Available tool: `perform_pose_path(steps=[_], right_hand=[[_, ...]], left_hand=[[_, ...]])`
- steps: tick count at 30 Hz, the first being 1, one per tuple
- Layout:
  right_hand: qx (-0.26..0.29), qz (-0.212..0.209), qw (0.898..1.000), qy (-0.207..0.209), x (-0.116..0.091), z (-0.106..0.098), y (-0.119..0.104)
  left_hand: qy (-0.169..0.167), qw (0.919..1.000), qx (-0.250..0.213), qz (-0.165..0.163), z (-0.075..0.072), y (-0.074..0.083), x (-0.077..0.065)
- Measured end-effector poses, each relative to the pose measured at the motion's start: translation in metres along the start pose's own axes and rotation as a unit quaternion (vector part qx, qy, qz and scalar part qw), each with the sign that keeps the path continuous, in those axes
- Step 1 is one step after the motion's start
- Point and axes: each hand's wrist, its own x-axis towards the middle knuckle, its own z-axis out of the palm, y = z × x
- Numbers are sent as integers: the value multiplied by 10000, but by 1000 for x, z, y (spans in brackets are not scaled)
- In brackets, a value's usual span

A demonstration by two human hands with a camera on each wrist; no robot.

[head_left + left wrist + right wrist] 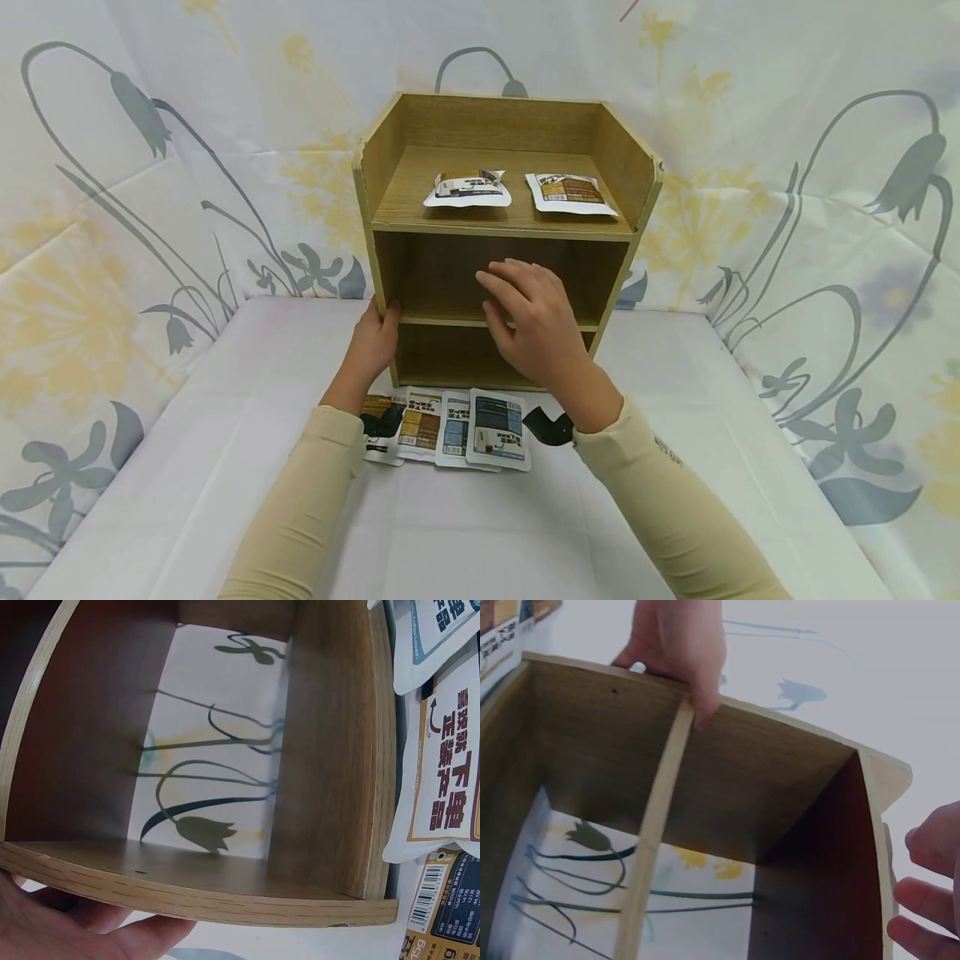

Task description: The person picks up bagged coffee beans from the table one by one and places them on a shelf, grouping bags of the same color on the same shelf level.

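A wooden shelf unit [498, 123] stands on the white-covered table, two compartments under its walled top. My left hand [371, 337] grips its left side panel, thumb [705, 701] over the front edge in the right wrist view. In the left wrist view, those fingers [150, 934] show along the outside of the panel. My right hand [536, 321] hovers before the upper compartment, fingers loosely bent and holding nothing. On the top board lie a white-edged pouch [468, 190] and, to its right, a brown-and-white pouch [572, 193].
On the table before the shelf, several pouches overlap in a row, among them a blue-labelled pouch [498, 429] and a brown-labelled pouch [418, 425]. Black wrist gear [549, 427] partly shows beside each forearm. A flower-printed cloth [135, 208] hangs behind and at both sides.
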Motion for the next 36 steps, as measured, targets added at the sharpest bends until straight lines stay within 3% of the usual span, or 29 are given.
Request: perform_pose_path(steps=[12,20,25,36], right_hand=[[222,192,9983,-496,-25,3,1],[321,583,9931,-962,-45,6,0],[289,570,9916,-1125,-58,11,0],[204,955,9808,-1689,-82,18,-2]], left_hand=[[28,10000,59,-22,0,1,0],[2,10000,44,-59,0,1,0],[38,10000,44,-1,0,1,0],[37,10000,52,25,0,-1,0]])
